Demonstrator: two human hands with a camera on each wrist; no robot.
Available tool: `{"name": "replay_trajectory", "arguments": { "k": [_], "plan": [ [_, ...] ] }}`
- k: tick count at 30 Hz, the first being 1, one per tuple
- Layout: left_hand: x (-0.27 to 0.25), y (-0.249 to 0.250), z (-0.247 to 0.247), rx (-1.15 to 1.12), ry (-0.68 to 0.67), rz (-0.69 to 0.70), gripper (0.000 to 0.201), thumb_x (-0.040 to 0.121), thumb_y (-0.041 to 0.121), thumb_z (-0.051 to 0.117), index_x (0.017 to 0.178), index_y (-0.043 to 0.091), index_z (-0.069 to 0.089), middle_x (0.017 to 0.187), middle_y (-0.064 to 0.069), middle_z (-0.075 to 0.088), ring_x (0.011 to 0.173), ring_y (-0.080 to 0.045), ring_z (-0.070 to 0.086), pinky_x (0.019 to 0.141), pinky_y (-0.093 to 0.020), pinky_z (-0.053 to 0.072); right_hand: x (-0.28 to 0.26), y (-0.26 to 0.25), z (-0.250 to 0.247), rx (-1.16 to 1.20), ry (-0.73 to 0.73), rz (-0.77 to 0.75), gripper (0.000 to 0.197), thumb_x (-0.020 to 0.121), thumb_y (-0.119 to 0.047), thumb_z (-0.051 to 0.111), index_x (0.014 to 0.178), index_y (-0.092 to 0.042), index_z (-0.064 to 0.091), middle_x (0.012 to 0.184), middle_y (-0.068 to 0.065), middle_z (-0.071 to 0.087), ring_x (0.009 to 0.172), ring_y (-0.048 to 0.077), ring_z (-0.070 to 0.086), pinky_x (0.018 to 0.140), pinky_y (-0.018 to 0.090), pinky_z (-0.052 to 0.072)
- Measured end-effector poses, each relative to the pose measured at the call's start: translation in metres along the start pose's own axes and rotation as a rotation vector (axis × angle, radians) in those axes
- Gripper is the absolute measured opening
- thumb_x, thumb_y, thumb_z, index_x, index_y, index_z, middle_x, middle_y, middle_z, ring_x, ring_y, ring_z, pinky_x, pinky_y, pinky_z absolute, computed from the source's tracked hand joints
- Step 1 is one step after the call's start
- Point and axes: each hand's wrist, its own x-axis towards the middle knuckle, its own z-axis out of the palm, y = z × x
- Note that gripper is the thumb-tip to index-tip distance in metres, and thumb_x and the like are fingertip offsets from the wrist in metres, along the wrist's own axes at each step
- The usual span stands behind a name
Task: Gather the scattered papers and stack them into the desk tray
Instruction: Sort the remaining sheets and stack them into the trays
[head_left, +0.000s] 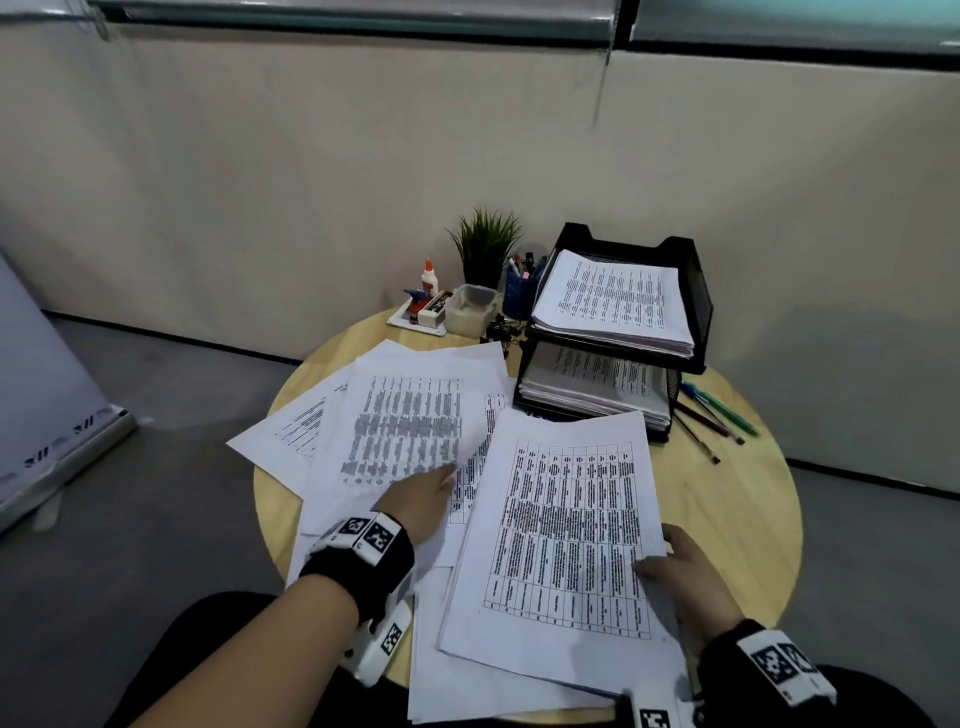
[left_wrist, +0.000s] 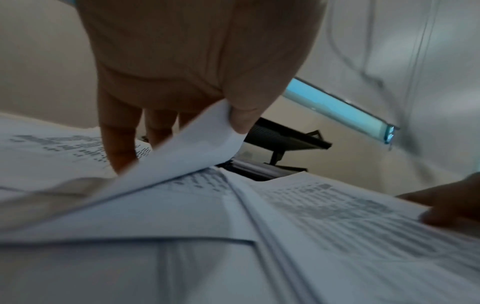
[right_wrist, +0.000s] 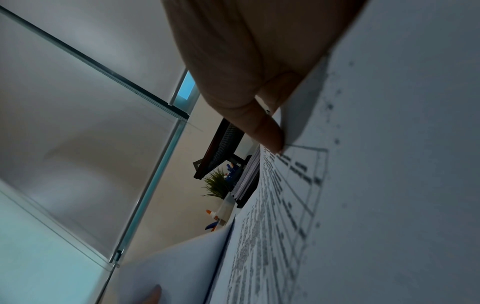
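Observation:
Printed sheets (head_left: 405, 431) lie scattered over the left half of a round wooden table (head_left: 727, 499). My left hand (head_left: 445, 482) pinches the lifted corner of one sheet (left_wrist: 197, 144) between thumb and fingers. My right hand (head_left: 670, 556) grips the right edge of a gathered stack (head_left: 566, 530) whose top page carries a table; the thumb (right_wrist: 270, 133) lies on top and the fingers are hidden beneath. The black mesh two-tier desk tray (head_left: 696, 291) stands at the back right, with papers in both tiers.
Left of the tray stand a small potted plant (head_left: 485, 249), a blue pen cup (head_left: 519, 291), a glue bottle (head_left: 429, 278), a clear box (head_left: 470, 309) and some binder clips. Several pens (head_left: 719, 415) lie right of the tray. A wall runs behind the table.

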Motion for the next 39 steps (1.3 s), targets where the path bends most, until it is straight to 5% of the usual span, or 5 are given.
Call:
{"name": "replay_trajectory", "arguments": {
  "k": [9, 19, 23, 30, 39],
  "plan": [
    [-0.052, 0.040, 0.043, -0.393, -0.210, 0.134, 0.057, 0.099, 0.047, 0.028, 0.149, 0.021, 0.020, 0.154, -0.002, 0.029, 0.138, -0.019, 0.032, 0.114, -0.038, 0.023, -0.015, -0.006, 0.003, 0.039, -0.044, 0.029, 0.034, 0.087, 0.017, 0.034, 0.107, -0.001, 0.055, 0.088, 0.021, 0.068, 0.062, 0.030, 0.067, 0.047, 0.028, 0.052],
    [-0.079, 0.083, 0.083, -0.273, -0.393, 0.239, 0.053, 0.100, 0.047, 0.029, 0.146, 0.020, 0.031, 0.145, -0.003, 0.043, 0.130, -0.020, 0.043, 0.112, -0.036, 0.031, -0.023, -0.005, -0.002, 0.241, -0.094, 0.188, 0.038, 0.099, -0.029, 0.042, 0.101, 0.002, 0.064, 0.094, 0.024, 0.071, 0.078, 0.035, 0.069, 0.070, 0.041, 0.054],
    [-0.083, 0.092, 0.077, -0.344, -0.528, 0.293, 0.062, 0.096, 0.051, 0.038, 0.149, 0.022, 0.024, 0.153, 0.008, 0.025, 0.142, -0.013, 0.024, 0.113, -0.024, 0.015, -0.023, -0.002, -0.003, 0.184, -0.180, 0.189, 0.029, 0.084, 0.003, 0.050, 0.111, 0.013, 0.055, 0.092, 0.029, 0.067, 0.067, 0.035, 0.067, 0.062, 0.039, 0.057],
    [-0.038, 0.048, 0.045, -0.182, 0.037, -0.065, 0.069, 0.093, 0.044, 0.049, 0.147, 0.011, 0.023, 0.153, -0.011, 0.026, 0.139, -0.027, 0.031, 0.114, -0.039, 0.029, -0.014, 0.002, -0.006, -0.050, -0.061, 0.124, 0.028, 0.076, 0.020, 0.039, 0.095, 0.012, 0.057, 0.084, 0.026, 0.069, 0.073, 0.038, 0.066, 0.076, 0.049, 0.055],
    [-0.015, 0.031, 0.045, -0.028, -0.095, -0.093, 0.024, 0.094, 0.024, 0.045, 0.087, 0.001, 0.051, 0.114, -0.019, 0.053, 0.100, -0.025, 0.055, 0.082, -0.034, 0.043, -0.016, 0.001, -0.001, -0.051, -0.179, 0.136, 0.044, 0.071, 0.019, 0.048, 0.113, 0.008, 0.055, 0.106, 0.032, 0.065, 0.086, 0.042, 0.066, 0.082, 0.056, 0.052]
  ]
}}
